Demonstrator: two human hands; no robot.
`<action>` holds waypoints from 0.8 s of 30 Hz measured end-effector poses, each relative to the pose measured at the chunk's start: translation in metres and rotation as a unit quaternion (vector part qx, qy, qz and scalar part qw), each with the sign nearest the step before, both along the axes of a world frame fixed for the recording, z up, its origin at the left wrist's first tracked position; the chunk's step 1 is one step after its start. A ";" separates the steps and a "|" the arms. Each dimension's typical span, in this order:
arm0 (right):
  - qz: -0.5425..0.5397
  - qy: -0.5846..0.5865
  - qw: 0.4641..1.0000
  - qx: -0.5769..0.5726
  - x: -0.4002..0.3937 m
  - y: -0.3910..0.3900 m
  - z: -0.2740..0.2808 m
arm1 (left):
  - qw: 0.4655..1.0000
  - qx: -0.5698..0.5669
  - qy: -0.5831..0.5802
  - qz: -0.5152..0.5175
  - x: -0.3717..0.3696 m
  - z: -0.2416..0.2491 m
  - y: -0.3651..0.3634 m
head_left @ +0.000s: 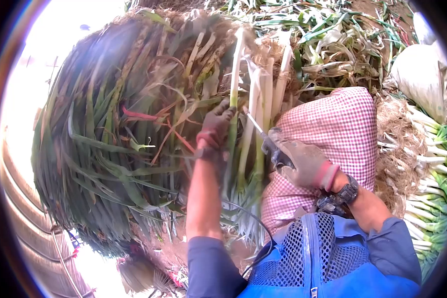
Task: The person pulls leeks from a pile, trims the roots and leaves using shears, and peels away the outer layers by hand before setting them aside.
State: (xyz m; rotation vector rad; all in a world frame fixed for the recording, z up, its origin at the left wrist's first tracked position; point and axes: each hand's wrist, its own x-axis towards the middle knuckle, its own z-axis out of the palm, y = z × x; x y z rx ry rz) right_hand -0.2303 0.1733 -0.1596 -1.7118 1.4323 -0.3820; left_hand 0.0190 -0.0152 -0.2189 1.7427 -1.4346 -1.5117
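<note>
My left hand point(216, 125), in a dark glove with a red cuff, is closed round the stem of a long green onion point(237, 64) whose white end points up and away from me. In my right hand point(303, 161), also gloved, is an air blow gun point(275, 150), its thin metal nozzle aimed toward the stem just right of my left hand. Several more green onions point(252, 109) with white shanks lie beside the held one. Left of my left hand rises a large heap of untrimmed green onions point(109, 114), leaves hanging toward me.
A checked red-and-white cushion point(333, 124) lies by my right hand. Stripped leaves point(333, 44) cover the ground behind it. At right are a mass of roots point(397, 149), a row of green onions point(427, 208) and a pale sack point(419, 74). A black hose point(256, 218) runs near my lap.
</note>
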 end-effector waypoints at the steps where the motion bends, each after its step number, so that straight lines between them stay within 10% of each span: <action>1: 0.008 -0.013 1.000 -0.028 0.000 0.002 -0.008 | 0.998 0.068 -0.006 -0.006 0.002 0.000 0.010; 10: 0.071 -0.013 0.997 0.030 0.005 -0.010 -0.022 | 0.956 -0.118 -0.239 -0.125 0.048 -0.080 0.057; 24: 0.104 0.026 0.992 0.072 0.031 -0.034 -0.007 | 0.991 -0.042 -0.124 -0.038 0.036 -0.017 0.061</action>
